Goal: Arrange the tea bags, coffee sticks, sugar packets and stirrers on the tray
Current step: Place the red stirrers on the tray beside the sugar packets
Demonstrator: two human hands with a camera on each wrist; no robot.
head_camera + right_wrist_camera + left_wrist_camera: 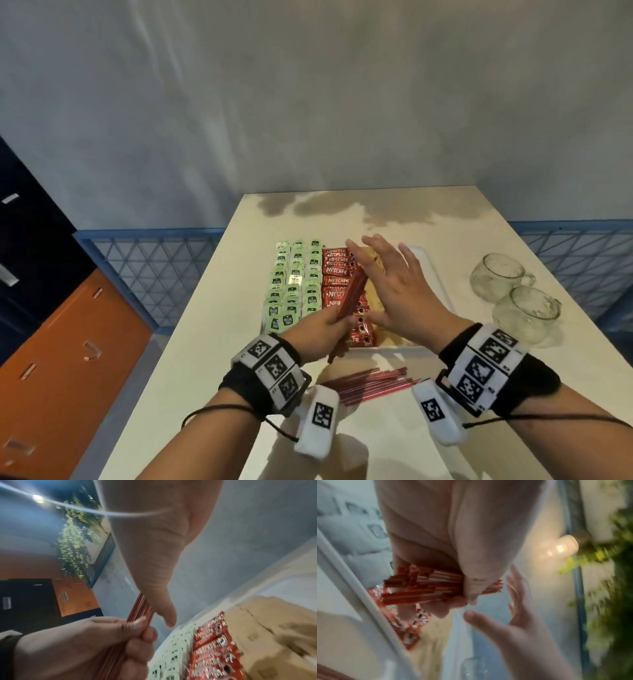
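Left hand [323, 329] fingers [137, 635] curl tight round a bundle of red stirrers [349, 299], held tilted above the coffee sticks [337, 274] on the tray [435, 274], while right hand [397, 287] hovers just beside with fingers spread wide and straight, gripping nothing; more loose stirrers [370, 383] lie on the table [212, 377].

This looks like an office break room. On the left stand metal lockers [65, 329] in orange and dark blue, with a plain grey wall [308, 102] behind. The pale surface [212, 377] holds a white tray [435, 270] of tea bags [294, 284] and coffee sticks [337, 274], two glass cups [513, 294] on the right, and green hanging plants [75, 538] grow on a far wall.
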